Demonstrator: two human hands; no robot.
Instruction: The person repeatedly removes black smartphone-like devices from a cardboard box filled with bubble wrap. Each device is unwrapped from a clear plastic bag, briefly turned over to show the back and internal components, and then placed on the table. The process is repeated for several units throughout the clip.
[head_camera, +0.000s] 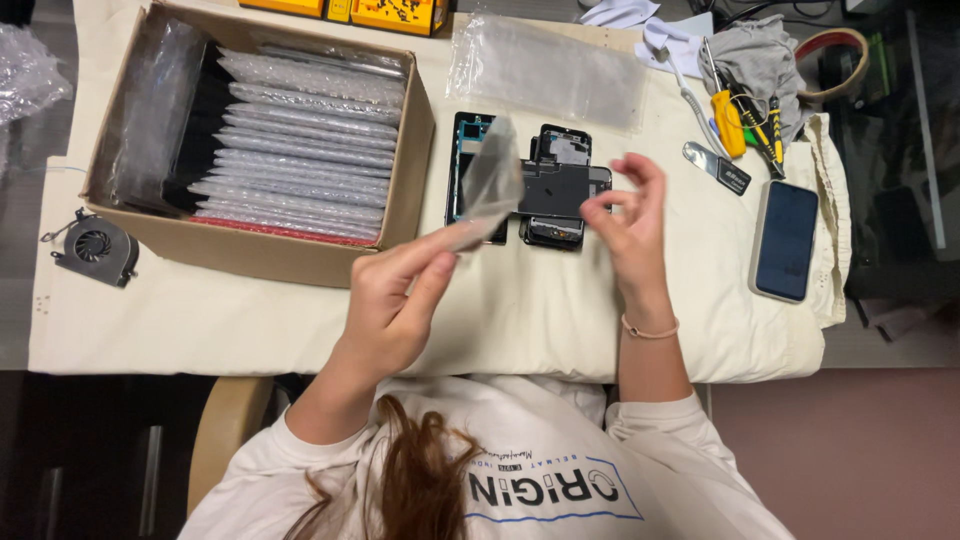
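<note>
Left hand (395, 300) pinches a clear, floppy plastic film strip (488, 190) above the cloth-covered bench's (200, 320) middle; right hand (625, 215) hovers loosely curled, empty. Film could slip onto the opened black phone (553, 190) beneath.

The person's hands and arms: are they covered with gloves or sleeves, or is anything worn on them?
Both hands are bare, with no gloves. The left hand shows no ring or band. The right hand has a thin pinkish cord bracelet around the wrist. Loose off-white fabric sleeves are pushed up, leaving the forearms uncovered. No watch shows on either wrist.
</note>
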